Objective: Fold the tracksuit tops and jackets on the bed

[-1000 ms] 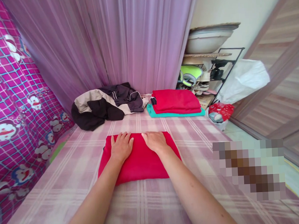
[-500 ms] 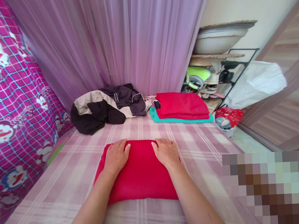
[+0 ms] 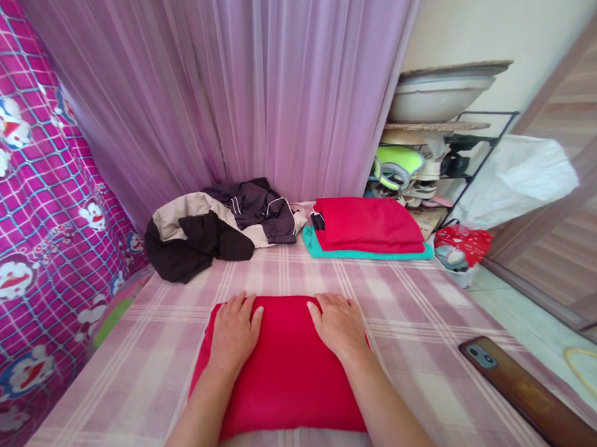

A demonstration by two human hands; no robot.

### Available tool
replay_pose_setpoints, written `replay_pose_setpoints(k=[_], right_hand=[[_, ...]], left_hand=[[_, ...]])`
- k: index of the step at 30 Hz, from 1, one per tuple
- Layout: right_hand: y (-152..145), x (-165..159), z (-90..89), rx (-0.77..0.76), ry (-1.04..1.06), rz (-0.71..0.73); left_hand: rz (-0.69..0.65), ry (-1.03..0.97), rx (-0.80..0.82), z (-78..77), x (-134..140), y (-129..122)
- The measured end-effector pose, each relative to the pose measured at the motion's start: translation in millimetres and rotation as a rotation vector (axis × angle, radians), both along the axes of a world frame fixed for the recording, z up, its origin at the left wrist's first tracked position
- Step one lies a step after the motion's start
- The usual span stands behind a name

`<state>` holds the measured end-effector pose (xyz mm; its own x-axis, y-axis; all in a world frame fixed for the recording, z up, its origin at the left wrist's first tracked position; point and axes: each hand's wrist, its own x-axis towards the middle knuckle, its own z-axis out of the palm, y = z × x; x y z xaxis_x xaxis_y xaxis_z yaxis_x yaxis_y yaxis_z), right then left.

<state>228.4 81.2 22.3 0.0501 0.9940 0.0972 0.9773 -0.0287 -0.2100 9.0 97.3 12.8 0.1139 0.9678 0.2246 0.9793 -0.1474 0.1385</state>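
A folded red garment (image 3: 289, 371) lies flat on the plaid-covered surface in front of me. My left hand (image 3: 235, 333) rests on its far left corner, palm down, with the fingers stretched toward the far edge. On the far right corner lies my right hand (image 3: 338, 321), also flat with its fingers extended. Both thumbs point inward, and the red cloth shows between them. The garment's far corners are partly hidden under the hands.
Behind lie a rumpled dark and beige jacket (image 3: 213, 231) and a folded red garment (image 3: 369, 226) on a teal one (image 3: 370, 255). A phone (image 3: 527, 391) rests at the right. Beyond stand a purple curtain (image 3: 271, 85) and a rack (image 3: 480, 160) with shoes.
The whole scene sits slightly lower in the view, as the camera has tilted up a little. Both hands stay on the red garment, which keeps its shape.
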Motion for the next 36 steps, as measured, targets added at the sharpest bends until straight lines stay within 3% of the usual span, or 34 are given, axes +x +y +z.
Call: replay_pose_setpoints(k=[18, 23, 27, 31, 36], right_hand=[[-0.9, 0.8, -0.6, 0.024, 0.026, 0.013], [-8.4, -10.8, 15.5, 0.096, 0.027, 0.023], [-18.5, -40.3, 29.6, 0.213, 0.090, 0.141], [-21.1, -59.7, 15.9, 0.092, 0.130, 0.222], [-23.6, -53.3, -2.0, 0.014, 0.095, 0.216]], left_hand=[[0.012, -0.002, 0.040, -0.7, 3.0, -4.4], [0.031, 0.040, 0.037, 1.5, 7.9, -6.6], [0.041, 0.073, 0.015, 3.6, 10.3, -8.2], [0.046, 0.070, 0.014, 5.1, 11.4, -9.6], [0.057, 0.042, 0.008, 8.9, 12.3, -10.0]])
